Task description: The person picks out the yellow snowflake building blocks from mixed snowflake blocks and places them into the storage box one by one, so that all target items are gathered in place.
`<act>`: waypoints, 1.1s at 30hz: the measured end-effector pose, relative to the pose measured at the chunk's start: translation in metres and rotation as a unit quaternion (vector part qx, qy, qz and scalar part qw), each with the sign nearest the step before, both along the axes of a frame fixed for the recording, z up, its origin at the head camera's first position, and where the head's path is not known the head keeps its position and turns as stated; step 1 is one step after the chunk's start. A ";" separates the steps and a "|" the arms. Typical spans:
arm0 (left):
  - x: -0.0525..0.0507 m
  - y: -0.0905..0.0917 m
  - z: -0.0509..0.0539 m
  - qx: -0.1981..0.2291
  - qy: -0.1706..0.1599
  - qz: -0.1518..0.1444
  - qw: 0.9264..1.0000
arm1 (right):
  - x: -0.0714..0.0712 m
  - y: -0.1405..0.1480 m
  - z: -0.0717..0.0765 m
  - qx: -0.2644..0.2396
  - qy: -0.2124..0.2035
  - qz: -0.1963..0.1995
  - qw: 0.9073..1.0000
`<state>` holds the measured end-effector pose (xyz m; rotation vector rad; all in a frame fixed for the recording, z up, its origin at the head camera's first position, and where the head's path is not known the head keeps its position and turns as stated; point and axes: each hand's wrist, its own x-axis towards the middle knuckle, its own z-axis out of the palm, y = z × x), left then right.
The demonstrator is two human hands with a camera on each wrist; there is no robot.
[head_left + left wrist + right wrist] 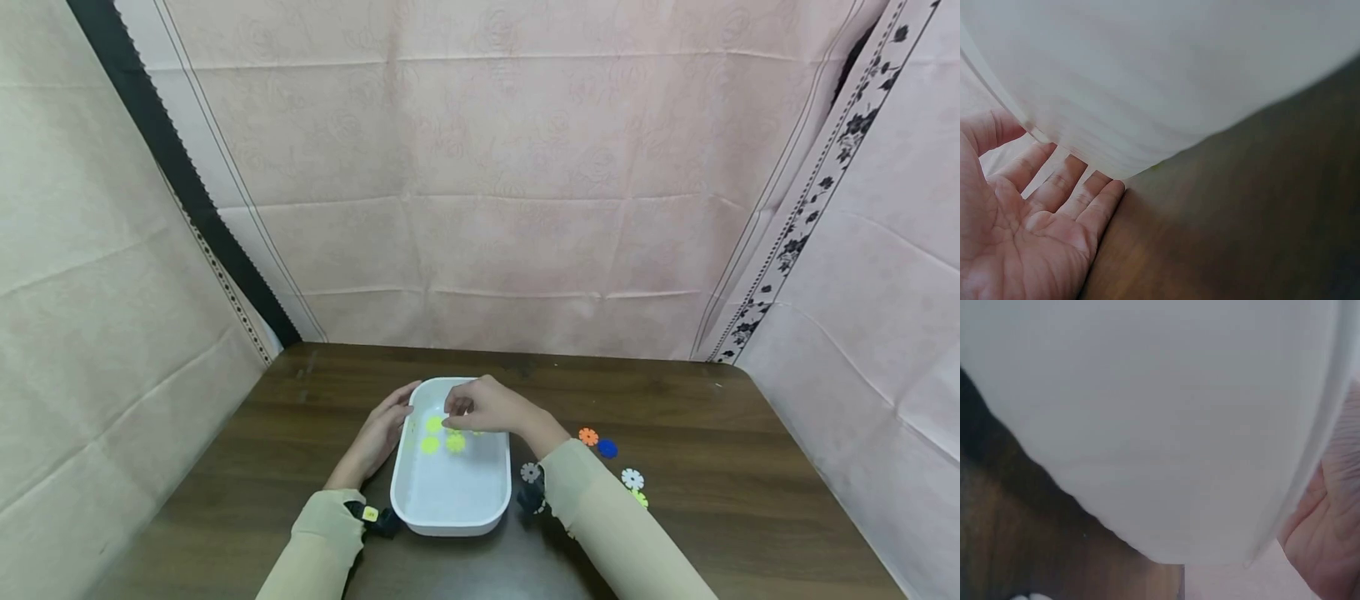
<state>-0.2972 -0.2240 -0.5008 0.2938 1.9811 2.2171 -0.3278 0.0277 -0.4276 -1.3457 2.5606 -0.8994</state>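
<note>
A white rectangular tray (452,492) stands on the table, with several yellow-green notched plastic discs (455,443) lying inside toward its far half. My left hand (381,433) holds the tray's left side. In the left wrist view, its fingers (1060,181) lie along the outer wall and its thumb is at the rim. Over the tray's far right part, my right hand (491,408) has bent fingers, thumb and forefinger close above the discs. Whether a disc is between them cannot be made out. Mostly tray wall fills the right wrist view, the palm (1335,519) at its edge.
Right of the tray, an orange disc (588,437), a blue disc (607,448), a white disc (632,478) and a grey disc (530,472) lie on the brown table (750,483). The right forearm partly covers other discs. Hanging cloth (495,200) encloses the table's back and sides.
</note>
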 end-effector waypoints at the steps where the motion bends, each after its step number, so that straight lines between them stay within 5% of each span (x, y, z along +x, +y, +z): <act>1: 0.000 0.000 0.000 -0.001 0.000 -0.001 1.000 | 0.001 0.000 0.001 -0.003 0.001 0.000 1.000; 13: 0.001 0.001 0.000 0.003 -0.002 0.004 1.000 | 0.007 0.012 0.013 -0.071 0.029 -0.041 0.996; 33: 0.002 0.002 0.002 -0.002 -0.004 0.015 1.000 | 0.021 0.043 0.015 -0.110 0.020 -0.101 0.989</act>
